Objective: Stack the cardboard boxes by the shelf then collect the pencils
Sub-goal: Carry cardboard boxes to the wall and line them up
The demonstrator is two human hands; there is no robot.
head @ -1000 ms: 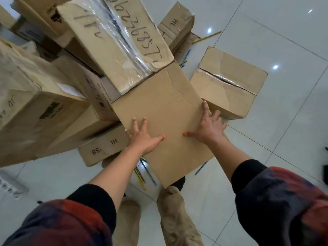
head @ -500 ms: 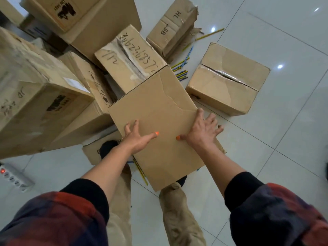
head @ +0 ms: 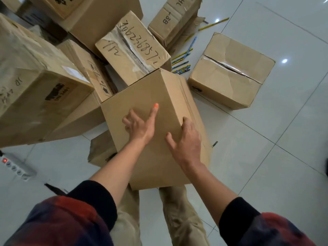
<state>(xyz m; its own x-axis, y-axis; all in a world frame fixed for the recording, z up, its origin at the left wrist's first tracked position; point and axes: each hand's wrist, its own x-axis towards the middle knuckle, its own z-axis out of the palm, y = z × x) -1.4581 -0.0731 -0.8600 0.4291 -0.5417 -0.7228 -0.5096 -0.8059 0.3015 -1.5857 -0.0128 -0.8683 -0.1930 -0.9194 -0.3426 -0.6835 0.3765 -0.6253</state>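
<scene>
White tiled floor (head: pixel 266 157), glossy, strewn with cardboard boxes.

Step in hand, as judged: stacking; pencil collection not yet begun.

- Plain box (head: pixel 152 128): directly below the camera, above the legs, resting on or over a lower box (head: pixel 101 151) at its left edge; full seating cannot be told.
- Left hand (head: pixel 138 126): flat on the plain box's top face, fingers spread, orange-nailed thumb extended toward the far edge. Grips nothing.
- Right hand (head: pixel 184 141): on the top face near the right edge, fingers loosely bent, tips reaching the edge. Whether hooked over the edge cannot be told.
- Numbered box (head: pixel 133 48): just beyond the plain box's far edge, tilted, handwritten digits on top.
- Sealed box (head: pixel 229 71): right of the plain box, apart, flat on the floor.
- Pencils (head: pixel 181 65): loose cluster on the floor between the numbered box and the sealed box; one yellow pencil (head: pixel 213 24) farther off beyond them.
- Large box (head: pixel 35 86): left of the plain box, tilted.
- Power strip (head: pixel 16 166): far left of the plain box, on the floor, red light lit.

Next move, as judged: square the plain box on its support, confirm stability, then take another loose box. Keep boxes off the pencils.
</scene>
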